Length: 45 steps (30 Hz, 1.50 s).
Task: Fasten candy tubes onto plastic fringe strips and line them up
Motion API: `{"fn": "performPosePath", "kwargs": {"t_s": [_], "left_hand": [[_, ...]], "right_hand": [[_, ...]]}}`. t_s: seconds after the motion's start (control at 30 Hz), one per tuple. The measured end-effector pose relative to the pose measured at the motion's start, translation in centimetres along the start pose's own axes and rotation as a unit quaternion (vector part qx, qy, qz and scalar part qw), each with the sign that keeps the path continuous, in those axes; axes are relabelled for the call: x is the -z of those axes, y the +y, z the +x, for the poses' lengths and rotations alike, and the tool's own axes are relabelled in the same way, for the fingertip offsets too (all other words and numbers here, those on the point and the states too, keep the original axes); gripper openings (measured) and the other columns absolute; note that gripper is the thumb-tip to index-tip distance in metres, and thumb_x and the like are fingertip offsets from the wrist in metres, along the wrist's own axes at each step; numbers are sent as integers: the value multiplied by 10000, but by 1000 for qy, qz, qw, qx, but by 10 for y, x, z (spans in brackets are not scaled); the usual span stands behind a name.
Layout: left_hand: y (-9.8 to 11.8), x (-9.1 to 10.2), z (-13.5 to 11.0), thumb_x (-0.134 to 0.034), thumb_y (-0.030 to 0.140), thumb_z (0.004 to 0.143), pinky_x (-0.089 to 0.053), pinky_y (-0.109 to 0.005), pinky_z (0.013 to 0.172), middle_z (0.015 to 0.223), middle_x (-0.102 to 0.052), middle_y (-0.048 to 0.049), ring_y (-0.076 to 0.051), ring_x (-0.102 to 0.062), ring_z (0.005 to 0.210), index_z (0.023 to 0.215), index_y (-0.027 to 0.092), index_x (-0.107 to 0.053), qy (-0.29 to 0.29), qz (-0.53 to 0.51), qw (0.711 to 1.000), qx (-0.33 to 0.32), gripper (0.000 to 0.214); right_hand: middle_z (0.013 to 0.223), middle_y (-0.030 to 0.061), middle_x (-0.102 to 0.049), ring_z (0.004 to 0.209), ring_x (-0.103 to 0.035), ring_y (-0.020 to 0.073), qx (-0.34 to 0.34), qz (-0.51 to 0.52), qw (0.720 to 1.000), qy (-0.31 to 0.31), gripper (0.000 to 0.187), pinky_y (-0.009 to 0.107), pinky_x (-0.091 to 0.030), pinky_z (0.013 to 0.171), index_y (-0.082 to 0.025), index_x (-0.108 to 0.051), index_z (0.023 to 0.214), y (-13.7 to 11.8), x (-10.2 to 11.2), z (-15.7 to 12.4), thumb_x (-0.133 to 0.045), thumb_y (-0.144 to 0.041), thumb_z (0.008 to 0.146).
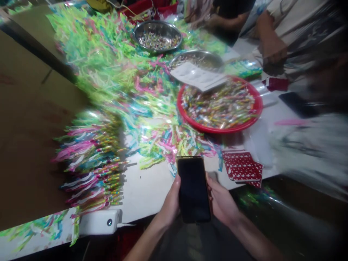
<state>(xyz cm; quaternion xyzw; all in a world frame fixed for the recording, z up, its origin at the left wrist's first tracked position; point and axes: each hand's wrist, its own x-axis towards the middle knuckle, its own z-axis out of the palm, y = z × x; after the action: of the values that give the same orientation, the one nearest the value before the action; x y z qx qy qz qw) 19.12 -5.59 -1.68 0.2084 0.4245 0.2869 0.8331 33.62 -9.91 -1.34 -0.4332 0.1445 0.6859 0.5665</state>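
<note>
A slim black smartphone (193,189) with a dark screen stands tilted between both hands, just on the person's side of the round red plastic plate (217,128), which is heaped with small multicoloured pieces (219,105). The left hand (169,201) and right hand (221,203) press in on its long edges, palms cradling it (the fingers behind are hidden, so their exact hold can't be told). It should handle as light, stiff and slippery, with fragile glass, so the edges are the place to hold it. Just right of the plate's near rim lie red-and-white patterned paper cards (241,167); left of the plate spreads shiny green-and-pink plastic fringe (152,105).
</note>
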Motion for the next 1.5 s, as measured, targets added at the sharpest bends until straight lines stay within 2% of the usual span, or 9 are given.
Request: {"fn": "performPosePath", "kwargs": {"t_s": [0.17, 0.4, 0.53, 0.63, 0.7, 0.77, 0.83, 1.1, 1.5], "left_hand": [[9, -16, -2, -695, 674, 897, -347, -474, 1269, 1402, -691, -116, -353, -567, 1406, 1405, 158, -671, -22, -35, 999, 18, 725], [17, -24, -7, -706, 754, 834, -472, -518, 1170, 1284, -747, -158, -392, -659, 1281, 1409, 123, -655, -10, -9, 999, 47, 855], [21, -29, -6, -706, 749, 836, -482, -538, 1158, 1224, -767, -171, -404, -675, 1253, 1322, 96, -713, -24, -32, 997, 69, 814], [22, -31, -5, -714, 714, 852, -459, -549, 1179, 1256, -761, -148, -396, -664, 1275, 1342, 135, -709, -20, -62, 996, 57, 759], [22, -31, -4, -708, 703, 863, -439, -544, 1199, 1288, -751, -128, -385, -642, 1311, 1364, 160, -700, -6, -71, 997, 43, 738], [21, -28, -3, -683, 699, 886, -422, -534, 1215, 1319, -738, -118, -376, -619, 1343, 1379, 170, -690, 12, -64, 997, 36, 724], [20, -26, -2, -662, 700, 902, -411, -526, 1224, 1350, -722, -119, -372, -600, 1366, 1393, 169, -681, 19, -53, 998, 37, 723], [9, -17, -2, -634, 682, 934, -406, -501, 1228, 1448, -662, -104, -349, -576, 1397, 1460, 199, -620, 33, -33, 998, 36, 714], [7, -18, -1, -613, 663, 953, -422, -494, 1219, 1399, -694, -113, -344, -623, 1346, 1432, 176, -646, 32, -56, 997, 50, 684]], "right_hand": [[532, -99, -381, 457, -229, 19, -16, 0, 1000, -8, 608, 151, -246, 415, -177, -539, 675, -11, -6, -10, -1021, -517, 525], [540, -88, -355, 486, -205, 40, 29, -25, 999, -14, 639, 182, -192, 427, -187, -508, 624, -16, -11, -14, -1022, -541, 488], [534, -71, -379, 475, -236, 53, 25, -44, 998, -26, 572, 198, -229, 436, -187, -527, 610, -19, -11, -13, -960, -560, 625], [624, -24, -563, 525, -449, 111, 38, -55, 997, -39, 401, 234, -391, 498, -213, -708, 797, -17, -10, -16, -851, -587, 766], [1013, 21, -752, 898, -680, 214, 100, -96, 988, -73, 430, 318, -555, 778, -298, -752, 1180, -16, -8, -20, -791, -551, 835], [1454, 4, -648, 1336, -583, 267, 171, -170, 962, -124, 607, 396, -462, 1116, -375, -590, 1476, -15, -6, -25, -744, -471, 897], [1620, -5, -503, 1475, -474, 270, 206, -243, 933, -166, 653, 430, -354, 1230, -393, -461, 1578, -15, -3, -29, -685, -385, 965], [1626, 67, -474, 1458, -487, 275, 231, -308, 908, -167, 656, 438, -396, 1209, -339, -369, 1598, -11, 5, -22, -660, -338, 1011], [1647, 15, -460, 1502, -442, 262, 244, -307, 905, -164, 605, 404, -406, 1200, -394, -422, 1571, -7, 12, -20, -656, -347, 1015]]}}
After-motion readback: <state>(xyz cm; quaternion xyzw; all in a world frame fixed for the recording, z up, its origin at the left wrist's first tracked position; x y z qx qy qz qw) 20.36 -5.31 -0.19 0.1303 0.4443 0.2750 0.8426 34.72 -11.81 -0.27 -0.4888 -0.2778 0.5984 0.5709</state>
